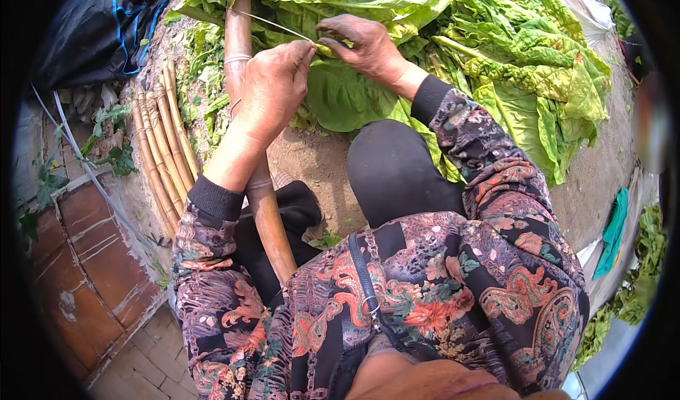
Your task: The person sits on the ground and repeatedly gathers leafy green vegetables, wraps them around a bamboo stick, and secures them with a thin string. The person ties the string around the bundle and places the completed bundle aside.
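My left hand [273, 88] pinches a thin pale string [273, 25] just above a long bamboo pole [265, 209] that runs from my lap up to the top of the view. My right hand [365, 46] grips the stem of a large green leaf [347, 99], its fingertips almost touching those of my left hand. More big green leaves [524, 67] lie heaped on the bare earth beyond and to the right of both hands. My patterned sleeves and dark knees fill the lower half of the view.
A bundle of thinner bamboo sticks [164, 145] lies on the ground to the left of the pole. A dark bag [99, 25] sits top left. Brick paving [92, 272] is at lower left. A teal cloth [613, 233] and more leaves [637, 272] lie at right.
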Demonstrator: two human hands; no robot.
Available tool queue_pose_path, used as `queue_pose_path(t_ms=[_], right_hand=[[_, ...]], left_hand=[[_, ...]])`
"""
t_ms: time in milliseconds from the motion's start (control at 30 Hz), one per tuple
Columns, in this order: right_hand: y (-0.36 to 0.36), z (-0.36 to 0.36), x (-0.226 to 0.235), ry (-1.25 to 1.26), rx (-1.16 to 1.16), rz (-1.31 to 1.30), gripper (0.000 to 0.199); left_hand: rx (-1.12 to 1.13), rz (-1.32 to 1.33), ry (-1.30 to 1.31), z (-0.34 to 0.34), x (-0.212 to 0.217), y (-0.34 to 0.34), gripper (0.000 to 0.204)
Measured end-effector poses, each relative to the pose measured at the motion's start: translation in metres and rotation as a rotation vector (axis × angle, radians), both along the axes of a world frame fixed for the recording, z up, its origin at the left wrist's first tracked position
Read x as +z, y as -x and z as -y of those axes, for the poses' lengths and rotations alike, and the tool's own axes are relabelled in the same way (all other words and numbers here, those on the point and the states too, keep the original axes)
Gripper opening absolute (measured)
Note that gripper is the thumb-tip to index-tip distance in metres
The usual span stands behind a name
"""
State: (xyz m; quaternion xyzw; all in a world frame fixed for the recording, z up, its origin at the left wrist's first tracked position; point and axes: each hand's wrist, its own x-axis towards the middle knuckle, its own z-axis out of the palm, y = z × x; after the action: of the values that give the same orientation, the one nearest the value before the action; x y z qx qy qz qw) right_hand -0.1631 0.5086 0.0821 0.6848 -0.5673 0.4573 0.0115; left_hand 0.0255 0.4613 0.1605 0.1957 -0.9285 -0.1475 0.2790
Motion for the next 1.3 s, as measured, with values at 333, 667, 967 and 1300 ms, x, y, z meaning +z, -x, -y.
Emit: queue_pose_path(t_ms=[333, 667, 967, 1300], right_hand=[[0.168, -0.155, -0.111, -0.696, -0.906, -0.811, 0.012], [0.126, -0.243, 0.11, 0.206, -0.848, 0.789, 0.047], [0.18, -0.182, 0.019, -0.893, -0.598, 0.064, 0.044], [0.154, -0.137, -0.114, -0.917, -0.917, -0.352, 0.044]], left_hand=[[-0.008, 0.07, 0.05, 0.029, -0.02, 0.015, 0.012], [0.022, -0.027, 0.053, 0.046, -0.032, 0.001, 0.014], [0.053, 0.059, -0.001, 0.039, -0.024, 0.011, 0.018], [0.049, 0.026, -0.03, 0.041, -0.022, 0.01, 0.019]])
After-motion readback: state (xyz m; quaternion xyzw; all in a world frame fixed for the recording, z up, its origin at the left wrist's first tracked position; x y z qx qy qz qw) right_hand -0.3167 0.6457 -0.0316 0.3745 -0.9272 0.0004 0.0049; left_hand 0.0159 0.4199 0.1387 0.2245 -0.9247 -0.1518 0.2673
